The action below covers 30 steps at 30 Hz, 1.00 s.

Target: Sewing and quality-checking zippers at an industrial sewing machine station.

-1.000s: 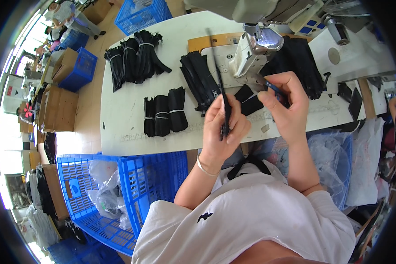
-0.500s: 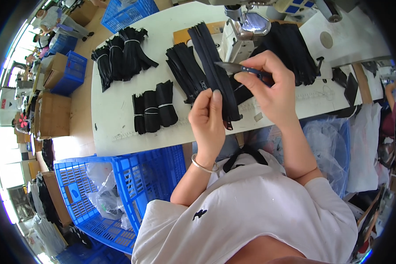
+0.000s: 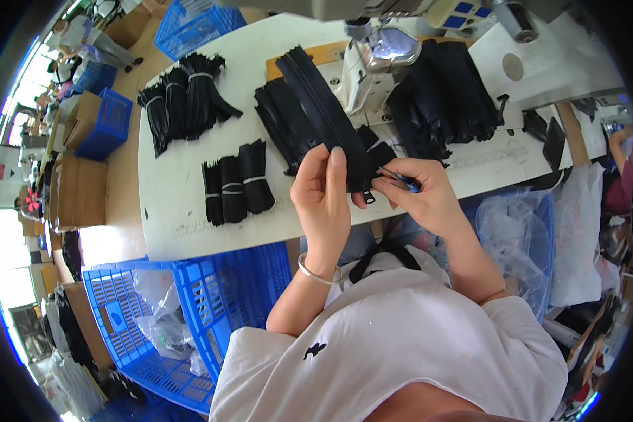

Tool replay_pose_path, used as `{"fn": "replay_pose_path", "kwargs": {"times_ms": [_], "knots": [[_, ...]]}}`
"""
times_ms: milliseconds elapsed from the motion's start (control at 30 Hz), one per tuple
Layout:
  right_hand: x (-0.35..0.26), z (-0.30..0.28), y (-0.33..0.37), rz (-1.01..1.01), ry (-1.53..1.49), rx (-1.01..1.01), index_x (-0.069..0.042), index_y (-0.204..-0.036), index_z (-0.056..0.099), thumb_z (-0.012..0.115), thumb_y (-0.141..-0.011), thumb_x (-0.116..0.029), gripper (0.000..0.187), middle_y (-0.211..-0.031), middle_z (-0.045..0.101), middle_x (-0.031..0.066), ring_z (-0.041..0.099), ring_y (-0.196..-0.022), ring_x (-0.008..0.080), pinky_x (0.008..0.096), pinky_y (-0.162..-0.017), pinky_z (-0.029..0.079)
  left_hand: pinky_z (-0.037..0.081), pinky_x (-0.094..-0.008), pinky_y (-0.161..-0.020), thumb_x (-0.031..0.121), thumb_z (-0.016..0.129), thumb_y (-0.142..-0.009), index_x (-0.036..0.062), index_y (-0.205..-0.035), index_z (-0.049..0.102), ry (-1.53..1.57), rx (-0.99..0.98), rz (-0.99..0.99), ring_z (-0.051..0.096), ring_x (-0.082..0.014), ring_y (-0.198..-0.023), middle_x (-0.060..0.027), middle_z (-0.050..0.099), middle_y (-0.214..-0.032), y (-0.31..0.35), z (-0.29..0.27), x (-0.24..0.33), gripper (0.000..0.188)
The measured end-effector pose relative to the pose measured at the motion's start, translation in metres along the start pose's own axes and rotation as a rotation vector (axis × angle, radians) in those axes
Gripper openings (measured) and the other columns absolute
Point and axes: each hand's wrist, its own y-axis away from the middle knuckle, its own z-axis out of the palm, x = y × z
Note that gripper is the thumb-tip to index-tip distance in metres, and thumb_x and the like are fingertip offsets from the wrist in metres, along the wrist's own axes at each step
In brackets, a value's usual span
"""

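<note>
A long black zipper (image 3: 316, 102) slants across the near part of the sewing table, its lower end at the table's front edge with a metal pull (image 3: 370, 197) hanging there. My left hand (image 3: 321, 200) is closed on the zipper, thumb on top near its lower end. In my right hand (image 3: 429, 198) are small thread snips (image 3: 405, 181) with blue on the handle. The right fingertips pinch beside the zipper's lower end; whether they grip the tape too is hard to see. Under and left of the zipper lies a pile of more black zippers (image 3: 281, 116).
Tied bundles of black zippers (image 3: 190, 95) lie at the left, with shorter rolled bundles (image 3: 235, 186) nearer. A sewing machine (image 3: 373, 70) stands behind my hands, another zipper pile (image 3: 446, 105) to its right. A blue crate (image 3: 190, 281) with plastic bags sits below the table's left front.
My right hand has come down with the snips, from the zipper's middle to its lower end. The left hand still holds the zipper, which now lies more slanted to the left.
</note>
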Motion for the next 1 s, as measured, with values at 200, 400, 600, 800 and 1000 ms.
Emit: {"fn": "replay_pose_path", "kwargs": {"times_ms": [200, 400, 600, 800, 1000], "knots": [[-0.009, -0.012, -0.015, -0.150, 0.078, 0.114, 0.000, -0.088, 0.063, 0.064, -0.073, -0.001, 0.015, -0.067, 0.056, 0.0045, 0.050, -0.059, 0.0101, 0.0247, -0.054, 0.040, 0.037, -0.0182, -0.044, 0.015, 0.059, -0.093, 0.0002, -0.081, 0.056, 0.017, -0.170, -0.019, 0.049, -0.0047, -0.049, 0.0005, 0.053, -0.061, -0.014, 0.009, 0.006, 0.020], [-0.020, -0.016, -0.048, -0.266, 0.157, 0.231, -0.001, -0.087, 0.060, 0.066, -0.074, -0.003, 0.015, -0.066, 0.055, 0.0080, 0.051, -0.057, 0.0152, 0.0263, -0.055, 0.041, 0.033, -0.0182, -0.041, 0.018, 0.057, -0.094, 0.0031, -0.082, 0.057, 0.129, -0.228, -0.022, 0.042, -0.0044, -0.046, 0.0008, 0.049, -0.062, -0.057, 0.025, 0.011, 0.019], [-0.022, -0.020, -0.065, -0.319, 0.133, 0.375, -0.001, -0.088, 0.063, 0.070, -0.078, -0.009, 0.015, -0.063, 0.056, 0.0061, 0.052, -0.056, 0.0112, 0.0258, -0.053, 0.040, 0.030, -0.0179, -0.044, 0.020, 0.060, -0.092, 0.0057, -0.080, 0.058, 0.047, -0.203, 0.051, 0.037, -0.0034, -0.048, 0.0035, 0.046, -0.061, -0.087, 0.041, 0.021, 0.019], [-0.003, -0.022, -0.041, -0.104, 0.017, 0.357, -0.002, -0.084, 0.066, 0.069, -0.082, -0.012, 0.010, -0.057, 0.052, -0.0011, 0.044, -0.051, 0.0036, 0.0231, -0.047, 0.033, 0.032, -0.0182, -0.048, 0.021, 0.059, -0.090, 0.0069, -0.079, 0.057, 0.031, -0.192, 0.080, 0.038, -0.0032, -0.053, 0.0041, 0.045, -0.064, -0.095, 0.048, 0.022, 0.019], [0.022, -0.030, -0.018, -0.077, -0.038, 0.352, -0.002, -0.087, 0.068, 0.064, -0.085, -0.009, 0.008, -0.060, 0.050, -0.0041, 0.040, -0.055, 0.0012, 0.0211, -0.049, 0.031, 0.032, -0.0178, -0.048, 0.015, 0.054, -0.091, 0.0070, -0.081, 0.057, 0.068, -0.206, 0.072, 0.037, -0.0023, -0.054, 0.0049, 0.045, -0.067, -0.099, 0.051, 0.024, 0.012]]}}
